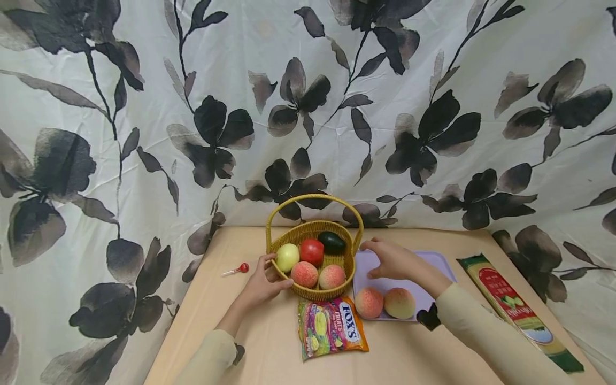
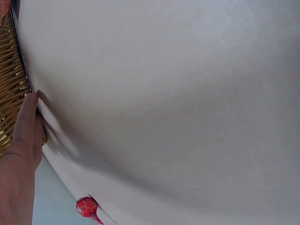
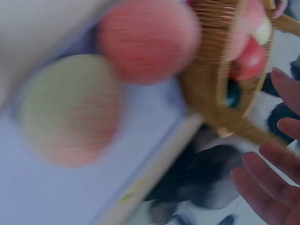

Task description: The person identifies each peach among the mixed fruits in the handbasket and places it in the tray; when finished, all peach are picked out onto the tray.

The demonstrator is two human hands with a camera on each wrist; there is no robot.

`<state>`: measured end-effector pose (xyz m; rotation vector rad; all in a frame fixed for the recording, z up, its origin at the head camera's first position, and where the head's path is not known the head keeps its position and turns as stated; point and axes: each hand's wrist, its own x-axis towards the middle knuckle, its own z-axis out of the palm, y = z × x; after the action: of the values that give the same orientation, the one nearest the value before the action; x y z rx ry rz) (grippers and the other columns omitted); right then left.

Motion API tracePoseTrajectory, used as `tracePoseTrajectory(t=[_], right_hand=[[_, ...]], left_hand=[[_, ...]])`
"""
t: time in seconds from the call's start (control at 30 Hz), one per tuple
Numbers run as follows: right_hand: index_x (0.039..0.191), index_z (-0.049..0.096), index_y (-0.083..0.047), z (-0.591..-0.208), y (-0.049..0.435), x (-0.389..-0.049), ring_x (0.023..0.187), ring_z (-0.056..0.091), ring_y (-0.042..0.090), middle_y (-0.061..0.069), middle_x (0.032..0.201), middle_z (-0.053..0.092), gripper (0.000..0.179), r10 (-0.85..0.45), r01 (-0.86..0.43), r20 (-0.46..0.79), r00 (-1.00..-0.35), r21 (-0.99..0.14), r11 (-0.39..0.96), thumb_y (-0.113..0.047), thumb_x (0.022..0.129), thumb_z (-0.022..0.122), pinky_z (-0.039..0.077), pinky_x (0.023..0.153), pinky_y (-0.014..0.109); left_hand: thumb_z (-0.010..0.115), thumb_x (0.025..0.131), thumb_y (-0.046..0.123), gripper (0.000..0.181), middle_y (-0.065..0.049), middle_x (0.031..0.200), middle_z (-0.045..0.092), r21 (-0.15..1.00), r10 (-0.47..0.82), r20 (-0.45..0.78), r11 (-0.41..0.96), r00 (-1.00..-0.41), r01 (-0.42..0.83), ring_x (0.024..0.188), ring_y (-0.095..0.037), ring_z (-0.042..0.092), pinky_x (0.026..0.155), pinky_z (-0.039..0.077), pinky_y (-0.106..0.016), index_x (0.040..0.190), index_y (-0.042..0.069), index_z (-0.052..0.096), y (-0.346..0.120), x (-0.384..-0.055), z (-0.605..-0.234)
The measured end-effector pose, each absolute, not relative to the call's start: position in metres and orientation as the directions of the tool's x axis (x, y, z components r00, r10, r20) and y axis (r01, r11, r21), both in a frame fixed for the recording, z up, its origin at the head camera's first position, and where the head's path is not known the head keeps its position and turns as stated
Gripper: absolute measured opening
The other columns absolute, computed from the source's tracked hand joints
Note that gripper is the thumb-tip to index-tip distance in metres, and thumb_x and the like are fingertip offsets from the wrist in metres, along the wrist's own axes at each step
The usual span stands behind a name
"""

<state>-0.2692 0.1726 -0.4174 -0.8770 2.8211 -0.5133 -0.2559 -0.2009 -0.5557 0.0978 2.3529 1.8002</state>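
A yellow wicker basket (image 1: 308,291) with a tall handle holds a pale green apple (image 1: 287,258), a red fruit or tomato (image 1: 311,251), a dark, eggplant-like item (image 1: 332,243) and two peaches (image 1: 304,274). My left hand (image 1: 263,282) rests against its left side; in the left wrist view the fingers (image 2: 27,122) lie fairly straight along the weave. Above the back left of a lilac tray (image 1: 433,262), my right hand (image 1: 392,260) hovers with nothing in it, fingers spread in the right wrist view. Two more peaches (image 1: 399,303) sit on the tray's front part.
A bag of Fox's fruit candy (image 1: 332,327) lies in front of the basket. Left of it is a red lollipop (image 1: 244,267). A long green and red packet (image 1: 510,299) lies at the right edge. Floral cloth (image 1: 298,176) hangs behind the table.
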Motion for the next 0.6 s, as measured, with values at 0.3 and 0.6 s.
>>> tracePoseTrajectory(t=[0.3,0.6], right_hand=[[0.128,0.069,-0.004,-0.400,0.090,-0.311,0.120,0.065,0.032,0.015,0.129,0.071,0.052,-0.682,-0.618,-0.183,-0.708,-0.306,0.724,-0.020,0.083,0.089,0.053,0.105,0.048],[0.112,0.071,-0.011,-0.410,0.057,-0.335,0.087,0.061,0.024,0.006,0.103,0.064,0.038,-0.484,-0.374,-0.493,-0.723,-0.310,0.874,-0.020,0.081,0.090,0.060,0.078,0.046]], left_hand=[[0.087,0.087,0.034,0.096,-0.027,0.166,0.024,0.966,0.153,-0.100,0.253,-0.983,-0.059,0.144,-0.048,0.048,0.090,0.059,-0.041,0.156,0.017,0.023,-0.204,-0.256,-0.562],[0.087,0.086,0.035,0.096,-0.025,0.167,0.026,0.966,0.164,-0.095,0.254,-0.982,-0.051,0.145,-0.047,0.047,0.093,0.058,-0.043,0.156,0.018,0.024,-0.203,-0.256,-0.558]])
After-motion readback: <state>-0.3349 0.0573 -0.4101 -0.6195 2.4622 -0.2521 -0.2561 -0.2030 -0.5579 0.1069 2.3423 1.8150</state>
